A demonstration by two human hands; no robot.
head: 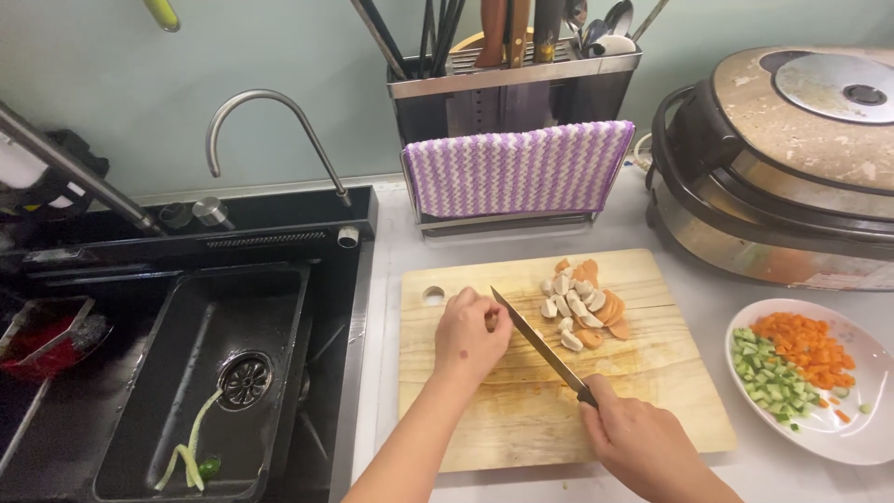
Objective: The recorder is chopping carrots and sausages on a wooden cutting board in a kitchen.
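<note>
Cutting board [521, 410] lies between sink [200, 373] on left and plate [861, 438] on right.

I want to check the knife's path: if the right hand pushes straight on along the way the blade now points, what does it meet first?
Probably the left hand: the knife held by the right hand points its tip at those fingers. The sausage slices lie to the side. Depth is unclear.

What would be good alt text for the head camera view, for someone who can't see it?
A person's right hand holds a knife over a wooden cutting board, while the left hand rests on the board beside a pile of sliced sausage. A plate of diced carrot and cucumber sits to the right, a black sink to the left.
</note>
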